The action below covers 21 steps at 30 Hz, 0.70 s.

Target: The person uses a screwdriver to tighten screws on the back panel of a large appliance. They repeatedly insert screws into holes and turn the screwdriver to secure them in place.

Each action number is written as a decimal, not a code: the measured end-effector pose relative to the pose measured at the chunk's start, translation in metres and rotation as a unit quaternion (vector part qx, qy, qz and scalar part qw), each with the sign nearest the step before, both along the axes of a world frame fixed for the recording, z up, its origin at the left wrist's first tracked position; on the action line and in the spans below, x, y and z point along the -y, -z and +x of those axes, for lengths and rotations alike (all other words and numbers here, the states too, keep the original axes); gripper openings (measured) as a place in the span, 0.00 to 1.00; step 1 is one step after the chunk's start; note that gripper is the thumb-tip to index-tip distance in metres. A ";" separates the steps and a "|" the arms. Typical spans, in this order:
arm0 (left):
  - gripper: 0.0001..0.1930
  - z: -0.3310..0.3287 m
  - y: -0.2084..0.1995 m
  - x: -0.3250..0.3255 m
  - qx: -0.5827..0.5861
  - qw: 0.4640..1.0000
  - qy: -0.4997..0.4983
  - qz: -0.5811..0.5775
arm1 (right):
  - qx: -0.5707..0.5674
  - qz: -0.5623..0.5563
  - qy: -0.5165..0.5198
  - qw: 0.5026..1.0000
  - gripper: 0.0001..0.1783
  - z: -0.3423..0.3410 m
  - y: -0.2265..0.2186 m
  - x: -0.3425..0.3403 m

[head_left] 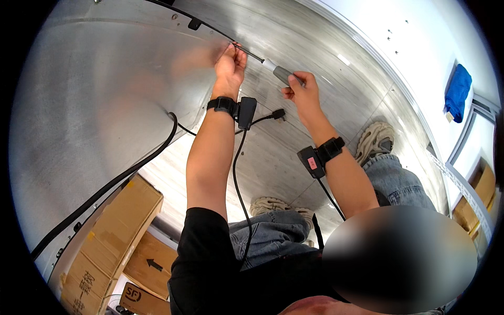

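A screwdriver (281, 73) with a grey and white handle and a dark shaft is gripped at its handle end by my right hand (303, 90). Its shaft slants up and left toward the edge of a large metal panel (110, 79). At that edge my left hand (231, 60) has its fingers curled and pinched about the shaft's tip end. Whether a screw sits between those fingers is too small to tell. A black clip (195, 23) is fixed on the panel's rim, farther left.
A black cable (126, 170) runs across the metal panel, and a power plug (277, 114) lies on the tiled floor (283, 152). Cardboard boxes (113, 236) stand at the lower left. A blue cloth (458, 93) lies on the white surface at right. Wires trail from both wristbands.
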<state>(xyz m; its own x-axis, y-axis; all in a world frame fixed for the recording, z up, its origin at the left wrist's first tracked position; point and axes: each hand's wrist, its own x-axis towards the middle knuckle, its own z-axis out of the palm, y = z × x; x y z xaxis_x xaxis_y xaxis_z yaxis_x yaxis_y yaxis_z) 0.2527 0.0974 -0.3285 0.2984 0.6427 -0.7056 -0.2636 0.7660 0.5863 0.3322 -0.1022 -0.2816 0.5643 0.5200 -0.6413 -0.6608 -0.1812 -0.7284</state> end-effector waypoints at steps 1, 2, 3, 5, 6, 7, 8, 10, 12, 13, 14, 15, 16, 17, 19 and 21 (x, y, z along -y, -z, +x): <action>0.07 0.000 0.001 -0.001 0.004 1.000 -0.001 -0.003 | -0.001 -0.004 -0.003 1.000 0.17 0.001 -0.001 -0.001; 0.07 0.001 0.001 -0.001 0.007 1.000 -0.003 -0.006 | 0.004 -0.003 -0.005 1.000 0.17 0.001 0.000 -0.001; 0.07 0.001 0.000 0.000 0.005 1.000 -0.005 -0.007 | 0.010 -0.002 -0.007 1.000 0.17 0.001 0.002 -0.001; 0.06 0.003 -0.001 -0.001 -0.002 1.000 -0.010 -0.007 | 0.023 0.004 -0.014 1.000 0.17 0.003 0.006 -0.001; 0.06 0.003 -0.001 -0.001 -0.007 1.000 -0.012 -0.009 | 0.032 0.010 -0.018 0.999 0.18 0.004 0.007 -0.002; 0.06 0.004 -0.002 0.000 -0.011 1.000 -0.014 -0.011 | 0.041 0.015 -0.022 0.999 0.18 0.004 0.009 -0.002; 0.06 0.003 -0.001 -0.001 -0.016 1.000 -0.016 -0.012 | 0.044 0.012 -0.020 0.999 0.18 0.005 0.009 -0.003; 0.06 0.003 0.001 -0.002 -0.012 1.000 -0.016 -0.014 | 0.050 0.005 -0.015 0.999 0.18 0.005 0.009 -0.004; 0.06 0.002 0.003 -0.002 -0.015 1.000 -0.012 -0.016 | 0.045 -0.012 -0.005 0.999 0.19 0.007 0.000 -0.007; 0.06 0.001 0.004 -0.001 -0.020 1.000 -0.008 -0.016 | 0.042 -0.020 0.000 0.999 0.19 0.007 -0.004 -0.008; 0.06 0.002 0.002 0.000 -0.026 1.000 -0.003 -0.017 | 0.012 -0.020 -0.018 1.000 0.19 0.009 -0.003 -0.007; 0.06 0.002 0.000 0.002 -0.023 1.000 0.002 -0.007 | -0.018 -0.020 -0.036 0.999 0.20 0.013 -0.002 -0.005; 0.06 0.002 -0.003 0.004 -0.019 1.000 0.007 0.002 | -0.047 -0.021 -0.054 0.997 0.20 0.016 -0.002 -0.005; 0.06 0.003 -0.006 0.007 -0.016 1.000 0.014 0.011 | -0.016 -0.016 -0.030 0.999 0.20 0.014 0.005 -0.006; 0.06 0.005 -0.010 0.009 -0.024 0.999 0.022 0.003 | 0.046 -0.005 0.017 0.999 0.21 0.007 0.024 -0.006; 0.07 0.001 -0.008 0.008 -0.025 0.999 0.031 0.004 | 0.032 -0.005 0.020 0.999 0.21 0.006 0.015 -0.008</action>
